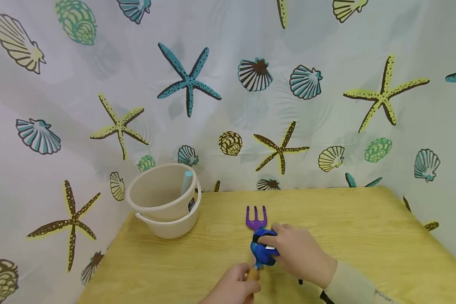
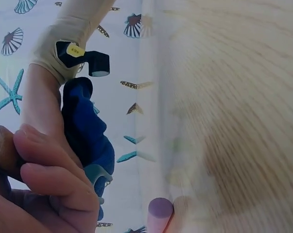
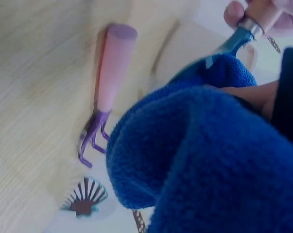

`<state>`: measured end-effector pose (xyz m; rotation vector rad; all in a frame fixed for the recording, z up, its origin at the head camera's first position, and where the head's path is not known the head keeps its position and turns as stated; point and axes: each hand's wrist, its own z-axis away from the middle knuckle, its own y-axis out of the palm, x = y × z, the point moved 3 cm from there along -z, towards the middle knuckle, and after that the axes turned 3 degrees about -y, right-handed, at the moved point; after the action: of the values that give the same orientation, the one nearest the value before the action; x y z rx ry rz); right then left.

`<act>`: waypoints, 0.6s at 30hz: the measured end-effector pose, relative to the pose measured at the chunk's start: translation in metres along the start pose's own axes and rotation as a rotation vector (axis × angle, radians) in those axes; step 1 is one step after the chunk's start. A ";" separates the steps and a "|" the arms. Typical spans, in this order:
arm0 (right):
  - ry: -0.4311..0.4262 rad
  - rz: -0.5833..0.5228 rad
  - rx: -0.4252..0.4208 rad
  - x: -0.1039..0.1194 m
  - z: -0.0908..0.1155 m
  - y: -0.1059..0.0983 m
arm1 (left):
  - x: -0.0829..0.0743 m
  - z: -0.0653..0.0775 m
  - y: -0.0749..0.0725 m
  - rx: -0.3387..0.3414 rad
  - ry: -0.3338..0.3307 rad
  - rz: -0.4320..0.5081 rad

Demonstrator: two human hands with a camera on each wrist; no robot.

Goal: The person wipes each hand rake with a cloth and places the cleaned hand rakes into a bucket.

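My left hand point(image 1: 233, 285) grips the wooden handle point(image 1: 253, 275) of a small garden trowel with a teal metal blade. In the right wrist view the trowel point(image 3: 238, 39) shows its neck and ferrule, with much of the blade hidden by cloth. A blue towelling cloth point(image 3: 224, 145) is bunched in my right hand point(image 1: 302, 255), which holds it against the blade. Just beyond the cloth, a purple three-pronged hand fork point(image 1: 256, 221) lies on the table; its pink handle point(image 3: 114, 68) shows in the right wrist view.
A cream bucket point(image 1: 175, 228) with a white carrying handle stands at the left of the wood-grain table point(image 1: 346, 219). Inside it leans something with a light blue end point(image 1: 187, 181). Behind the table hangs a white curtain point(image 1: 228, 105) printed with shells and starfish.
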<state>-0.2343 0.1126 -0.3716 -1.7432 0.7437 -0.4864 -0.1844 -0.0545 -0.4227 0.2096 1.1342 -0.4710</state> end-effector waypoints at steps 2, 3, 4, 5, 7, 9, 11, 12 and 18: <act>-0.028 -0.010 -0.018 0.004 -0.001 0.001 | 0.003 -0.001 0.000 -0.014 0.025 0.005; -0.041 -0.014 -0.026 0.007 -0.001 0.000 | 0.004 -0.002 0.000 -0.020 0.033 0.010; -0.050 -0.014 -0.037 0.009 -0.003 -0.001 | 0.005 -0.003 -0.001 -0.027 0.040 0.014; -0.059 -0.016 -0.048 0.011 -0.004 -0.003 | 0.005 -0.003 -0.002 -0.031 0.055 0.017; -0.070 -0.021 -0.059 0.016 -0.005 -0.007 | 0.004 -0.004 -0.003 -0.034 0.081 0.031; -0.077 -0.031 -0.062 0.019 -0.006 -0.011 | 0.003 -0.004 -0.004 -0.033 0.091 0.050; -0.081 -0.044 -0.054 0.020 -0.007 -0.013 | 0.002 -0.003 -0.004 -0.030 0.102 0.065; -0.082 -0.051 -0.046 0.020 -0.007 -0.013 | 0.001 -0.003 -0.005 -0.030 0.105 0.066; -0.066 -0.067 -0.051 0.012 -0.019 -0.013 | -0.006 -0.006 -0.010 -0.056 0.154 0.023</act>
<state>-0.2352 0.0938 -0.3546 -1.8274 0.6574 -0.4560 -0.1957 -0.0600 -0.4193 0.2128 1.2929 -0.4069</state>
